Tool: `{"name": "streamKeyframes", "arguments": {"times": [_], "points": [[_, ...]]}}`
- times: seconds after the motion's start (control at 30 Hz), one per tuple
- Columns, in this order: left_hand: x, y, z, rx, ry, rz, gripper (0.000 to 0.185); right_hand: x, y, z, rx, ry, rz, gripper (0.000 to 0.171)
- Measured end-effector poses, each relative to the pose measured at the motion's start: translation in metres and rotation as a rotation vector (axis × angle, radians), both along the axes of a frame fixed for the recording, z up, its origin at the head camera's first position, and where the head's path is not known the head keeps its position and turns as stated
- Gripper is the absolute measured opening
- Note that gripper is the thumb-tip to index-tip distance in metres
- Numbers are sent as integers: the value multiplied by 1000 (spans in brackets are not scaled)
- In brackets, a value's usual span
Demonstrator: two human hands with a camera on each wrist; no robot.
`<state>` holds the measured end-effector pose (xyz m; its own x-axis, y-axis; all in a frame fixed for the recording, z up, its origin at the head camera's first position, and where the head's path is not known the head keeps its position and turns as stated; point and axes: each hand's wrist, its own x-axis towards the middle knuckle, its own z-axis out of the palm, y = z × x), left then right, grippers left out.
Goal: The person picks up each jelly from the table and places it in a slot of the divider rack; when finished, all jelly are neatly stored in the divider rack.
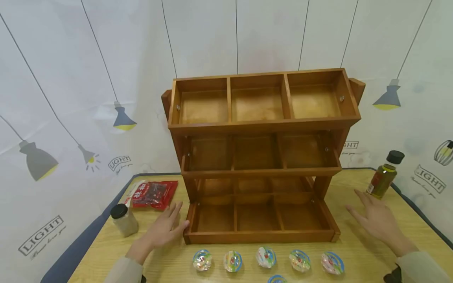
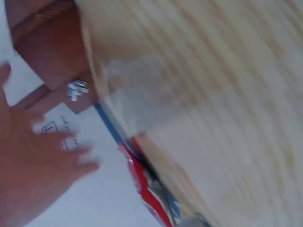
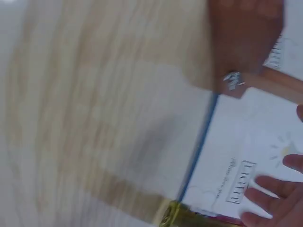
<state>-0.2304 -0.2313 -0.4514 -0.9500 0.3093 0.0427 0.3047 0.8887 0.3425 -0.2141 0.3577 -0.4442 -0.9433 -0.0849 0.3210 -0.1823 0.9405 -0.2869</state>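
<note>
A three-tier brown wooden rack [image 1: 262, 237] stands in the middle of the table, each tier split into compartments. My left hand [image 1: 161, 232] is beside its lower left corner, fingers spread and holding nothing, with the thumb tip close to the rack's side. On the other side, my right hand [image 1: 378, 220] has its fingers extended over the table, its fingertips near an oil bottle [image 1: 382, 179] with a black cap. Both wrist views show the hands, the left [image 2: 38, 161] and the right [image 3: 279, 198], with fingers apart and nothing in them.
Several small clear cups with blue-rimmed lids [image 1: 266, 257] line the table in front of the rack. At left are a red food packet [image 1: 155, 194] and a black-lidded jar [image 1: 125, 222]. A printed white cloth [image 1: 88, 157] surrounds the table's back and sides.
</note>
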Motion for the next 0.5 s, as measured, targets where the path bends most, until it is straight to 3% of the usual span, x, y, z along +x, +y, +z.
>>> {"name": "streamKeyframes", "arguments": {"times": [0.1,0.2,0.3,0.4,0.5], "points": [[4,5,2,118,-188,-73,78,9,-8,8,-131,-20,28,52],[4,9,3,142,-283,-106,82,23,-13,7,-247,-41,128,32],[2,12,2,126,-297,-111,84,36,-15,0,-330,-170,362,23],[1,13,2,113,-295,-108,85,45,-19,-9,-433,-371,604,31],[1,13,1,118,-302,-107,85,52,-26,-16,-460,-499,684,43]]}}
